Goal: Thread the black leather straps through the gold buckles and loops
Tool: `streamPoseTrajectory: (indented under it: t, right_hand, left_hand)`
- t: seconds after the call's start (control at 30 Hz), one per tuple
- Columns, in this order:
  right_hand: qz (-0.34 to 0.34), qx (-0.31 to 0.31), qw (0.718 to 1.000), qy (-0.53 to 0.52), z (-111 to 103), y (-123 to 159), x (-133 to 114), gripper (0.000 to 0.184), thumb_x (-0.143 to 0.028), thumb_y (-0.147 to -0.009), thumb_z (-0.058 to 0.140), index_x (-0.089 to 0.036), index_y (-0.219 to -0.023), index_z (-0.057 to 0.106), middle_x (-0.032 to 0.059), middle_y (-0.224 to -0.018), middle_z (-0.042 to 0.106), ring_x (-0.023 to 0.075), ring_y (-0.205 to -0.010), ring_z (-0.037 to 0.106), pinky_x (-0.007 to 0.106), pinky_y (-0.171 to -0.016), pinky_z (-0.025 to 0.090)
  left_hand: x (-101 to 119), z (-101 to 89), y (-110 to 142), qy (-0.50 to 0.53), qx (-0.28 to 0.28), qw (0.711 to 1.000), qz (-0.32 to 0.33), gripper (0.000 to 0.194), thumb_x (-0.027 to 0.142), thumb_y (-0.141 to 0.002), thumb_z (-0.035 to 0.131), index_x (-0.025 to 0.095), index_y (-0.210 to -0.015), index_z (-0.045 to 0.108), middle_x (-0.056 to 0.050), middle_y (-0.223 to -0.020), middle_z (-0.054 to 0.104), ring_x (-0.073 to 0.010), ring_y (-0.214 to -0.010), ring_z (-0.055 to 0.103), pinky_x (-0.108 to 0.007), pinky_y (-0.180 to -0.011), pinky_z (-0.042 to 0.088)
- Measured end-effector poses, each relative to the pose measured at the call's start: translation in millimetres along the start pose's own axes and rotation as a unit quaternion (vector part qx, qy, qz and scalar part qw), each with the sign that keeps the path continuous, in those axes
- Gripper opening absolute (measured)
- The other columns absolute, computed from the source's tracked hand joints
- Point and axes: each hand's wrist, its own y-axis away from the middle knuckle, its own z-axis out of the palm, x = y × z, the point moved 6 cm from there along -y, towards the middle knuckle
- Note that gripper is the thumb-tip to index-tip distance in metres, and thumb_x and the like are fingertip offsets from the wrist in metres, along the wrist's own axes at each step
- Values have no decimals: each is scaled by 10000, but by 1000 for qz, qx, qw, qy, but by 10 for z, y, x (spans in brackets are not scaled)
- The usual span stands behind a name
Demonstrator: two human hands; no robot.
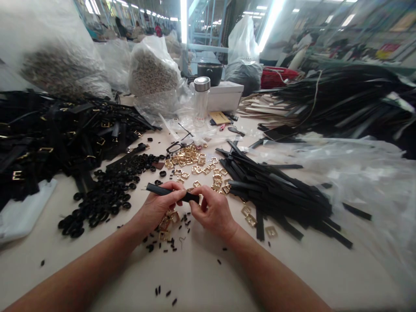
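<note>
Crosswise, a black strip (158,189) spans both hands (156,207) (215,211).

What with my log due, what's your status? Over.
Left hand and right hand both gripping black strap. Gold buckles, small black pieces loose around hands. Nothing seen blocking the strap.

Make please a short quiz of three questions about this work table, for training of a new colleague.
1. True or false: the left hand and the right hand both hold the same black strip.

2. Which of these lies to the left of the heap of gold buckles?
A) the red bundle
B) the small black loops
C) the white box

3. Fill in: the clear bottle has a ______-coloured lid.

Key: 1 true; 2 B; 3 silver.
</note>
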Motion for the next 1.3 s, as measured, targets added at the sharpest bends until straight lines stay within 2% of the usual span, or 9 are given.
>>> streamPoseTrajectory:
  t: [0.13,0.3,0.43,0.53,0.63,0.77,0.87,1.03,1.3]
  right_hand:
    - [71,-49,987,-138,78,-10,112,153,-210,-795,589,-208,-947,605,-40,-619,590,105,-496,557,218,-490,434]
    - [111,-95,946,-291,144,-25,155,275,-285,-830,611,-211,-1091,562,46,-1000,682,107,-615,651,225,-529,523]
    - [93,-125,954,-256,140,-31,104,148,-306,-843,616,-187,-926,647,-12,-712,646,117,-577,659,205,-519,499]
    - [113,-105,943,-294,137,-33,122,188,-367,-817,658,-182,-849,642,-15,-707,635,109,-554,648,199,-495,493]
    - [129,-91,935,-318,144,-35,152,229,-406,-798,677,-184,-812,624,-21,-679,620,98,-525,617,193,-475,479]
    - [126,-60,951,-277,99,-45,183,173,-350,-807,646,-187,-776,599,-31,-601,576,93,-479,551,198,-449,447]
    - [107,-31,964,-243,59,-53,189,138,-297,-794,633,-188,-733,576,-16,-667,586,89,-493,536,205,-453,444]
    - [76,-3,976,-204,47,-57,189,98,-232,-774,615,-186,-709,560,6,-798,624,83,-547,537,199,-478,443]
    - [56,34,987,-147,1,-42,147,139,-214,-789,595,-184,-671,528,21,-798,638,101,-587,566,201,-501,444]
  left_hand:
    - [78,-59,-18,-10,3,999,44,161,322,-739,726,196,-663,661,-16,-777,625,-130,-622,530,-239,-534,400]
    - [262,-47,13,-95,-42,985,140,152,312,-788,697,205,-682,689,-56,-834,644,-198,-791,582,-304,-727,470]
    - [350,-12,50,-126,-69,969,199,101,270,-797,695,216,-713,701,-61,-847,660,-212,-835,599,-337,-813,470]
    - [357,0,67,-128,-72,966,211,86,257,-797,702,215,-721,699,-59,-857,663,-207,-844,605,-334,-818,473]
    - [300,-6,55,-123,-70,974,175,86,289,-794,711,209,-765,699,-57,-864,665,-203,-838,617,-326,-795,489]
    - [99,-91,-11,-48,-43,997,43,254,376,-781,721,207,-966,683,-56,-895,693,-188,-739,661,-291,-642,515]
    - [-3,-159,-51,0,-17,1000,-8,294,398,-756,745,180,-943,686,-53,-799,704,-190,-691,680,-283,-611,518]
    - [-31,-141,-46,34,-1,999,-29,248,353,-710,781,160,-842,696,-26,-739,703,-141,-636,653,-244,-613,500]
    - [-12,11,-17,53,-10,998,-14,174,277,-677,800,165,-770,705,13,-647,679,-104,-597,617,-201,-584,470]
